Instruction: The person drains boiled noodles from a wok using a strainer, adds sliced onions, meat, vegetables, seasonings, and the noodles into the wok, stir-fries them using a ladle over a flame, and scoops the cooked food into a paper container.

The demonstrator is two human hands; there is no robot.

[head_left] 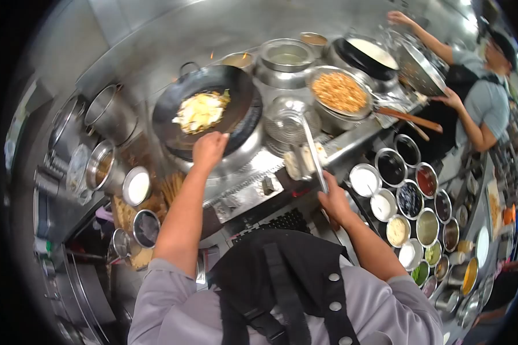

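My left hand [210,150] is closed at the near rim of a dark wok [170,106], which sits tilted on the burner. Egg-like yellow and white food with darker bits [202,111] lies in the wok. In my right hand [335,201] is the long metal handle of a ladle [312,146], held away from the wok. Its far end reaches over a round wire strainer [282,129]; the head is blurred against it. A folded whitish cloth [308,161] lies on the stove edge beside the handle.
A bowl of orange-brown food [339,92] and a metal pot [288,54] stand behind the strainer. Several seasoning containers [391,167] fill the right side. At the right, a co-worker [480,98] holds a perforated colander [420,69]. Small flames [212,55] show behind the wok.
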